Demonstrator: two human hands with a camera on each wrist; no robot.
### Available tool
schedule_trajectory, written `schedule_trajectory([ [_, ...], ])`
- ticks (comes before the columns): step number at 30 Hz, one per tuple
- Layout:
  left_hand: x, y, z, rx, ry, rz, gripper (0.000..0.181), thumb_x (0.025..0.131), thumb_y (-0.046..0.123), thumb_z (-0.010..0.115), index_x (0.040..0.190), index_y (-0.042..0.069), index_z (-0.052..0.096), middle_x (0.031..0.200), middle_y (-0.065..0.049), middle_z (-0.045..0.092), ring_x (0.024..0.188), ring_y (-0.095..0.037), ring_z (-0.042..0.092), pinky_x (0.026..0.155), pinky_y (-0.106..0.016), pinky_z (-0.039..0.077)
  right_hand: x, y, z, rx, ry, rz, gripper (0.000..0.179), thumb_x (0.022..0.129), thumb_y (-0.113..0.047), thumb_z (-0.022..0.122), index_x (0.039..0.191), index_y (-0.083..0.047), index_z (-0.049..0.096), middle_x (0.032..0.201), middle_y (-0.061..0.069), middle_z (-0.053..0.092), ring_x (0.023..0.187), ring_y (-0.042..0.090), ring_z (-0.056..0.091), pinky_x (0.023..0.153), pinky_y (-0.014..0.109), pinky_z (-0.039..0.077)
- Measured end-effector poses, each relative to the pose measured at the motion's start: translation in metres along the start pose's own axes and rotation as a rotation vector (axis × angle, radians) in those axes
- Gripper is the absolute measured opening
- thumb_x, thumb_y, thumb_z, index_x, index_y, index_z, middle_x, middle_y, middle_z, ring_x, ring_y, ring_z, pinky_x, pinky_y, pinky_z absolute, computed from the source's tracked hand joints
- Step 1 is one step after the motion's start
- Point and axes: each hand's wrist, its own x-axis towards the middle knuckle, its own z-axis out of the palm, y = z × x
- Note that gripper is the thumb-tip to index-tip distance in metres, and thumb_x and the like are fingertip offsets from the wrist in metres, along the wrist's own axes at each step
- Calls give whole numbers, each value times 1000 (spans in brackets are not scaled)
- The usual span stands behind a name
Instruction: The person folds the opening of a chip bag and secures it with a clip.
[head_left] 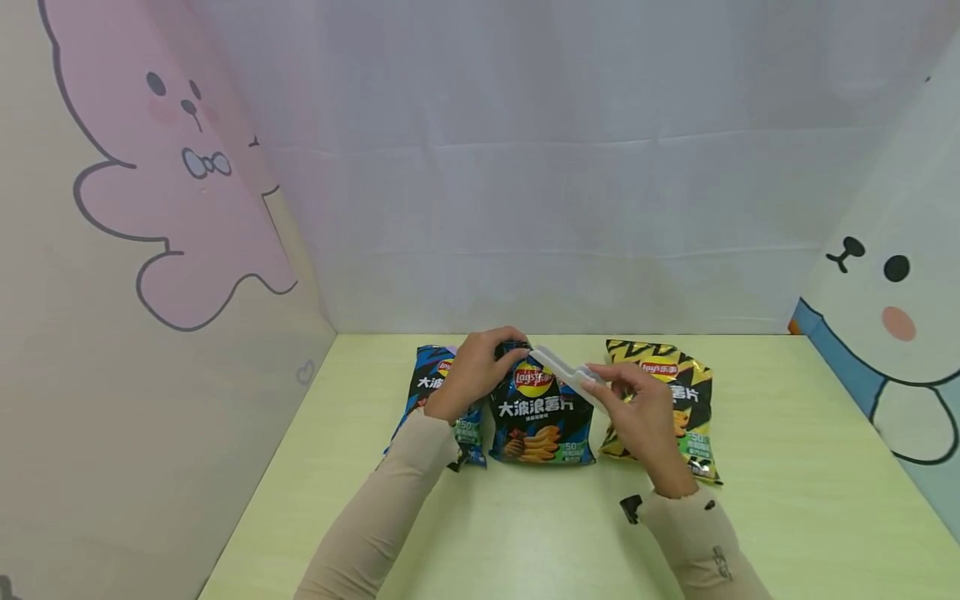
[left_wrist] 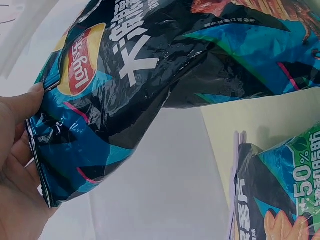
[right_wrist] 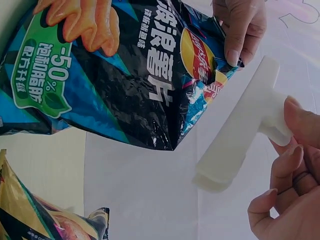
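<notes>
White plastic bar-shaped clip [right_wrist: 240, 125] with a short side grip is pinched between thumb and fingers of the right hand [head_left: 641, 404], just beside the top end of a glossy blue-and-black foil chip bag [head_left: 540, 417]. The left hand [head_left: 480, 367] pinches that bag's top edge, near the far side of the pale yellow-green tabletop [head_left: 795, 467]. Left of it lies a second blue-and-black foil bag [head_left: 423, 387], a slim lilac bar [left_wrist: 235, 172] along its top edge; to the right lies a yellow-and-black foil bag [head_left: 696, 390]
</notes>
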Motion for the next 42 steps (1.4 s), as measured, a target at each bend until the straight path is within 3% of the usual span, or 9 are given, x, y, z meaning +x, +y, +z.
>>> schedule_trajectory([
  [3, 0, -1, 0, -3, 19, 9, 18, 105, 21, 70, 122, 13, 72, 116, -8, 78, 66, -19, 61, 69, -33, 49, 3, 1, 1, -11, 8, 12, 20, 94, -7, 82, 114, -4, 82, 93, 13, 72, 70, 15, 51, 53, 23, 42],
  [6, 0, -1, 1, -23, 32, 17, 17, 105, 21, 71, 120, 14, 68, 120, -8, 77, 91, -23, 71, 87, -43, 55, 7, 4, 1, -16, 8, 36, 20, 95, -8, 81, 115, -4, 82, 94, 15, 73, 70, 15, 52, 53, 24, 44],
  [9, 0, -2, 1, -62, 25, 16, 16, 105, 19, 70, 119, 13, 66, 119, -8, 77, 88, -24, 70, 88, -46, 53, 10, 6, 2, -8, -12, 62, 20, 96, -8, 81, 115, -3, 82, 95, 16, 74, 71, 17, 53, 55, 25, 45],
  [12, -1, -3, 2, -77, 14, 17, 16, 105, 18, 70, 120, 12, 67, 121, -8, 76, 85, -21, 68, 83, -40, 52, 12, 7, 4, -1, -37, 90, 20, 96, -9, 81, 115, -3, 82, 97, 17, 74, 74, 19, 53, 61, 27, 45],
  [16, -1, -4, 2, -102, 9, 13, 15, 106, 16, 68, 120, 12, 68, 123, -8, 75, 96, -21, 72, 74, -30, 58, 14, 9, 7, -4, -64, 106, 20, 96, -9, 80, 115, -2, 82, 98, 17, 75, 76, 22, 53, 66, 28, 44],
  [19, -1, -5, 3, -126, 12, 16, 14, 106, 15, 66, 120, 11, 69, 124, -9, 74, 103, -24, 72, 71, -29, 61, 16, 12, 8, -12, -76, 116, 21, 97, -10, 80, 116, -3, 81, 100, 17, 75, 77, 23, 53, 67, 29, 45],
  [26, -1, -9, 4, -109, 46, 56, 14, 108, 14, 64, 119, 9, 71, 123, -9, 71, 114, -25, 69, 103, -42, 57, 22, 14, 9, -18, -97, 149, 23, 98, -14, 79, 118, -4, 81, 103, 17, 75, 80, 24, 53, 68, 29, 46],
  [42, -1, -13, 3, -192, 75, 107, 9, 107, 5, 63, 113, 8, 57, 110, -9, 68, 104, -23, 68, 98, -43, 57, 32, 13, 7, -45, -146, 129, 23, 98, -13, 80, 118, -2, 80, 99, 16, 74, 79, 25, 54, 67, 31, 47],
])
